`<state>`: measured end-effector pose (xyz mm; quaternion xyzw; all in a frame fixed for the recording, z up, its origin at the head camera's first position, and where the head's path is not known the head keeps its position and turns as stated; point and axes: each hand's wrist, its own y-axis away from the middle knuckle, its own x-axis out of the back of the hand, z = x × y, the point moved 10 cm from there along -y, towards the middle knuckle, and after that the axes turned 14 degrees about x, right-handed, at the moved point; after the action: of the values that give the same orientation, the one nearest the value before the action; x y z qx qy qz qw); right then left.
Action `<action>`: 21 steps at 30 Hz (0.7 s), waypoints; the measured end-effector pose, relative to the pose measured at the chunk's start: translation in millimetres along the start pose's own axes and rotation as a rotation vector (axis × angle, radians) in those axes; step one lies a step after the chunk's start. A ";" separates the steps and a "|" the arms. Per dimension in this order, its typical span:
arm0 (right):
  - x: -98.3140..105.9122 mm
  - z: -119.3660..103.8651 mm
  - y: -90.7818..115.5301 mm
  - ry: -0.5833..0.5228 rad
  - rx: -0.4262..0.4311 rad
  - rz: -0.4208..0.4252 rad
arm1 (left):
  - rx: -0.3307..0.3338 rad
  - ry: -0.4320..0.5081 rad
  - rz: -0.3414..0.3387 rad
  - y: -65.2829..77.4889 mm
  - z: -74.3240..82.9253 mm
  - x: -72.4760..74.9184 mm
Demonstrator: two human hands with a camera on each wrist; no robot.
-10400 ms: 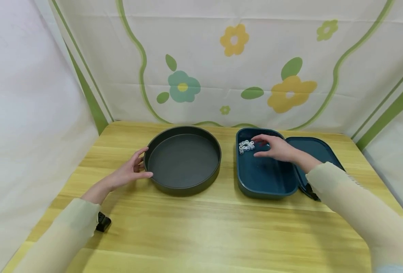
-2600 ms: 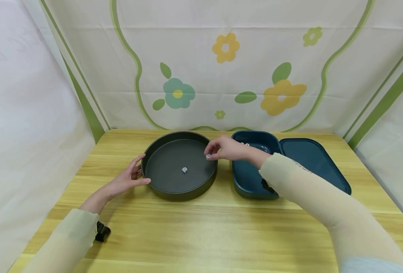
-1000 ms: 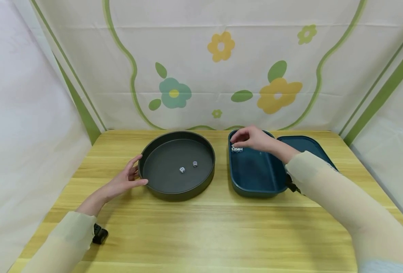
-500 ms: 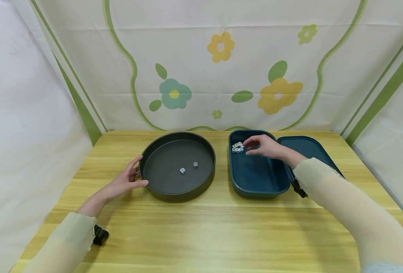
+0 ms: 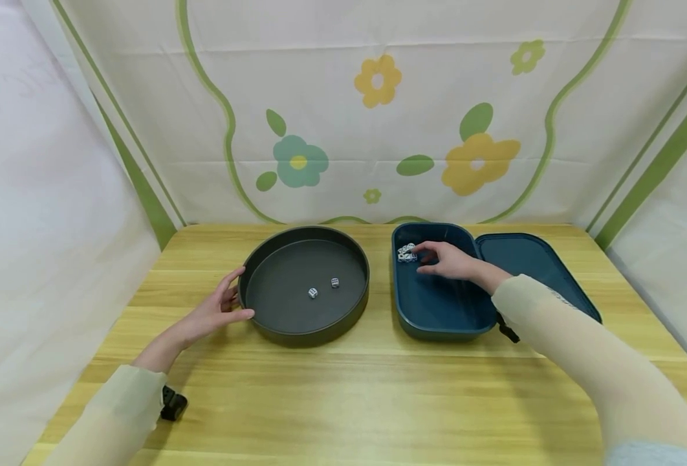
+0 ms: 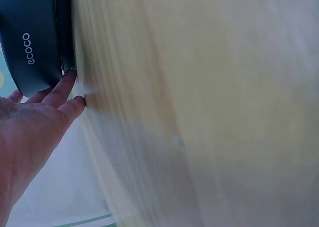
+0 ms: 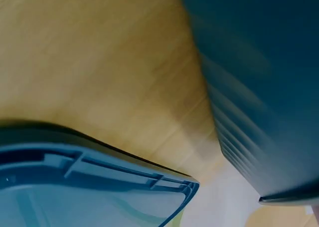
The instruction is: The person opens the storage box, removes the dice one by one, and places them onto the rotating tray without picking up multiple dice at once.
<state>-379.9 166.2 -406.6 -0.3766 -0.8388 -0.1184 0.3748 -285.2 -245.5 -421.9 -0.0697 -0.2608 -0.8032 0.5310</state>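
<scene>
On the wooden table a round dark grey pan (image 5: 297, 259) holds two white dice; one die (image 5: 312, 293) lies left of the other die (image 5: 334, 283). My left hand (image 5: 209, 310) rests against the pan's left side, fingers spread along the wall and thumb at the rim. In the left wrist view its fingertips touch the pan's outer wall. To the right stands a dark blue rectangular box (image 5: 436, 307). My right hand (image 5: 451, 262) is inside it, index fingertip at a small pile of dice (image 5: 406, 252), thumb apart from the fingers. The right wrist view does not show this hand's fingers.
The box's blue lid (image 5: 535, 265) lies to its right, partly under the right forearm; its edge (image 7: 124, 169) also shows in the right wrist view. A flowered cloth (image 5: 332, 84) hangs behind the table (image 5: 343, 401).
Two dice have come into the pan, which held none at first. The right hand went from the box to the pan and back, and has lowered slightly beside the dice. The left hand stays.
</scene>
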 end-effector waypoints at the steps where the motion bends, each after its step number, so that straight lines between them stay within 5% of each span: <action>1: 0.2 0.6 0.3 0.005 0.000 0.006 | 0.001 0.001 0.000 0.1 0.0 -0.1; 9: 0.6 0.3 1.6 -0.011 0.045 0.048 | 0.001 0.012 -0.010 -0.7 2.2 -0.3; 21: -6.8 8.1 3.8 -0.055 -0.059 0.036 | 0.000 0.022 -0.017 1.8 3.1 -0.8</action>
<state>-378.6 169.0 -417.4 -0.4058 -0.8379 -0.1262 0.3425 -283.8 -243.8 -419.0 -0.0586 -0.2555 -0.8084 0.5271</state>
